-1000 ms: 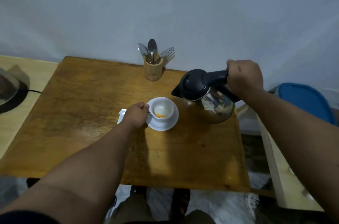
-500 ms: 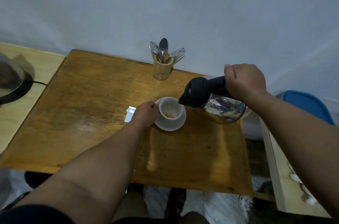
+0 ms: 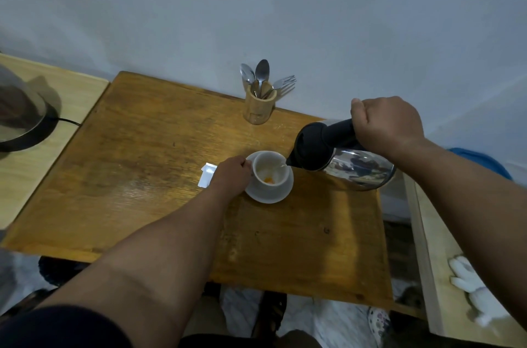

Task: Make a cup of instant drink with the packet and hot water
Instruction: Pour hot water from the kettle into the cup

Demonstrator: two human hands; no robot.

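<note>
A white cup (image 3: pixel 270 168) stands on a white saucer (image 3: pixel 271 195) near the middle of the wooden table (image 3: pixel 137 176). Orange powder lies at the cup's bottom. My left hand (image 3: pixel 229 178) grips the cup at its left side. My right hand (image 3: pixel 386 125) is closed around the black handle of a steel kettle (image 3: pixel 359 169), which is tilted left. Its black spout sits at the cup's right rim and a thin stream of water runs into the cup. A white packet (image 3: pixel 207 175) lies flat on the table just left of my left hand, partly hidden by it.
A wooden holder (image 3: pixel 259 106) with spoons and a fork stands at the table's back edge by the wall. A kettle base with a cord (image 3: pixel 25 130) sits on a pale side surface at the left. A blue lid (image 3: pixel 482 160) and a pale wooden bench (image 3: pixel 445 276) lie to the right.
The kettle has tipped further toward the cup, its spout has reached the rim, and water now flows. My left hand has stayed on the cup.
</note>
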